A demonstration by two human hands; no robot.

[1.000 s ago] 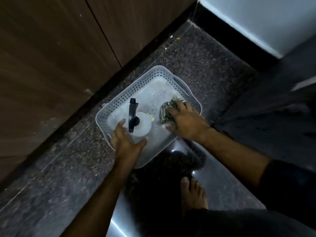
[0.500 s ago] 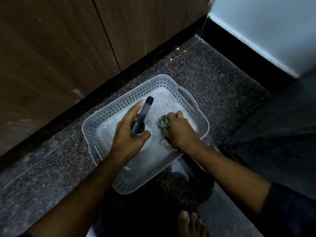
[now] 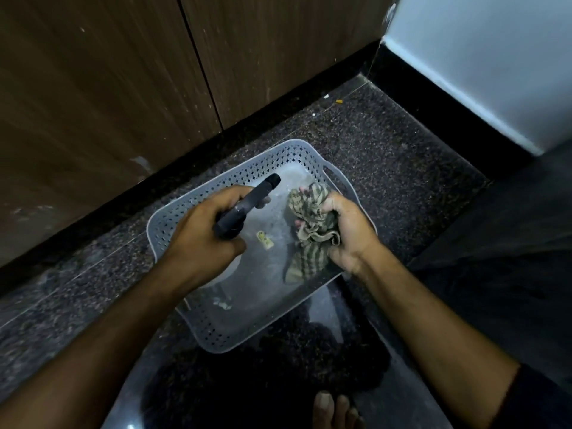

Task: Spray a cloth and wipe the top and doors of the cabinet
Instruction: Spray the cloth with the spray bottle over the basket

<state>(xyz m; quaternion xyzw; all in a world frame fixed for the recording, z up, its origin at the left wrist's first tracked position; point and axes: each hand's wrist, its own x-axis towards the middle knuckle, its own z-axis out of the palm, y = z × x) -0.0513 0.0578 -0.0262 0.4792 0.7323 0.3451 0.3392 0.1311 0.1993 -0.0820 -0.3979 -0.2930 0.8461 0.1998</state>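
Nearest, a bare foot on the dark polished floor. Above the perforated grey basket, the left hand wraps its fingers around the spray bottle, dark nozzle angled toward the cabinet; the right hand clutches the bunched striped cloth, one end trailing into the basket. Beyond stand the wooden cabinet doors. Step judged: fetching supplies. Next, the nozzle must turn onto the cloth.
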